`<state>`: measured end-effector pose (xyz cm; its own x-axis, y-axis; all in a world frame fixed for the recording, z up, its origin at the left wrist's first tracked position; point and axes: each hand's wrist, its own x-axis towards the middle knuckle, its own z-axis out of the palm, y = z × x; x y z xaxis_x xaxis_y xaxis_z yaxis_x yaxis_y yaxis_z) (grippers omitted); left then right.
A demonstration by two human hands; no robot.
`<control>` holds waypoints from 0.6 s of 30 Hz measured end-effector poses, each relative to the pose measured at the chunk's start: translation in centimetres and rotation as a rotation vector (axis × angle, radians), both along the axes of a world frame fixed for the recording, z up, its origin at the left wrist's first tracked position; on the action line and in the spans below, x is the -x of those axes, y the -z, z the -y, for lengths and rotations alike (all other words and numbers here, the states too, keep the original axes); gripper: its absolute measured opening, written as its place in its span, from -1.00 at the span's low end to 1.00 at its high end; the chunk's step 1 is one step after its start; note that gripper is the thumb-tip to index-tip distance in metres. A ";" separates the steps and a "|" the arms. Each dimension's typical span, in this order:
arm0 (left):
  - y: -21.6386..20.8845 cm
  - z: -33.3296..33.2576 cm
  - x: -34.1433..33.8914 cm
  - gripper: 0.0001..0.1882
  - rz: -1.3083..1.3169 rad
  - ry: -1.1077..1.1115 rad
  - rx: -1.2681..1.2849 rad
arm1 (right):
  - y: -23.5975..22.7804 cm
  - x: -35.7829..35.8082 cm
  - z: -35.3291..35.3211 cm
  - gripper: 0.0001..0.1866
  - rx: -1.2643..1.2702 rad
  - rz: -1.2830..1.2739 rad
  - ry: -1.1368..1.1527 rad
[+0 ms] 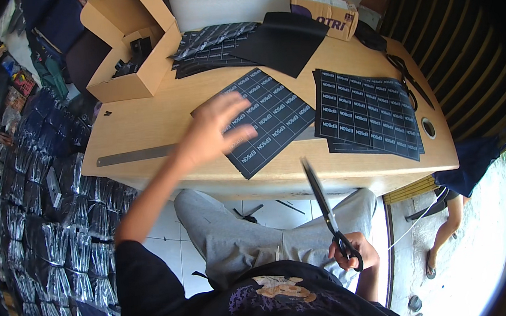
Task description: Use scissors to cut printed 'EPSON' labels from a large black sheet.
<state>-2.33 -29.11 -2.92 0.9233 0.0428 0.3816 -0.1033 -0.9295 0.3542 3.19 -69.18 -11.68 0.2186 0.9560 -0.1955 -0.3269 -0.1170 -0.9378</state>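
Note:
My left hand [217, 128] is over a black sheet [282, 116] printed with a grid of white-lettered rectangles, its fingers spread. Whether it touches the sheet I cannot tell. In my right hand [357, 250], held low over my lap, is a pair of black-handled scissors [318, 191]. Their blades point up toward the table edge and look closed. A long metal ruler [135, 155] lies along the near side of the table and runs beneath the printed sheet. To the right of that sheet rests a stack of similar printed sheets [366, 112].
An open cardboard box [121, 90] with black items inside stands at the far left. Behind are more sheets [208, 59], a plain black sheet [285, 41] and a small carton [322, 16]. Other scissors [418, 86] lie at right. Plastic-wrapped bundles [57, 253] fill the left side.

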 end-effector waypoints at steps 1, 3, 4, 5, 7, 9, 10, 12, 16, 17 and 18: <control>0.8 2.5 0.7 -0.34 -0.034 0.013 -0.056 | 0.0 0.4 -0.4 -0.27 -0.103 -0.091 0.033; 2.4 6.4 2.3 -0.21 -0.096 -0.015 -0.154 | 0.0 1.3 -1.4 -0.34 -0.328 -0.264 0.100; 3.4 7.7 2.7 -0.16 -0.123 -0.038 -0.190 | -0.3 1.4 -2.0 -0.41 -0.399 -0.298 0.091; 4.0 8.5 3.0 -0.19 -0.100 -0.050 -0.168 | -0.2 1.3 -2.2 -0.32 -0.362 -0.289 0.111; 4.3 8.6 3.6 -0.26 -0.100 -0.057 -0.167 | -0.3 1.3 -2.6 -0.19 -0.341 -0.262 0.153; 4.2 8.2 4.3 -0.40 -0.089 -0.058 -0.186 | -0.4 1.4 -3.1 -0.18 -0.363 -0.321 0.156; 4.2 7.8 4.9 -0.40 -0.098 -0.052 -0.190 | -0.4 1.6 -3.5 -0.16 -0.385 -0.375 0.159; 3.9 6.8 6.0 -0.57 -0.074 -0.048 -0.176 | -0.5 1.2 -3.8 -0.07 -0.340 -0.276 0.150; 2.9 5.9 9.3 -0.79 -0.087 -0.152 -0.130 | -1.0 1.7 -6.4 0.15 -0.275 -0.116 0.206; 2.7 6.0 9.9 -0.79 -0.090 -0.156 -0.126 | -1.0 1.5 -6.4 0.15 -0.290 -0.161 0.197; 2.8 5.9 10.4 -0.80 -0.067 -0.177 -0.173 | -0.9 1.5 -6.4 0.14 -0.301 -0.207 0.192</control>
<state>-12.73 -35.05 -5.72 0.9308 0.1452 0.3355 0.0845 -0.9783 0.1891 1.74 -62.79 -10.78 0.3843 0.9228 0.0284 -0.5011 0.2343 -0.8331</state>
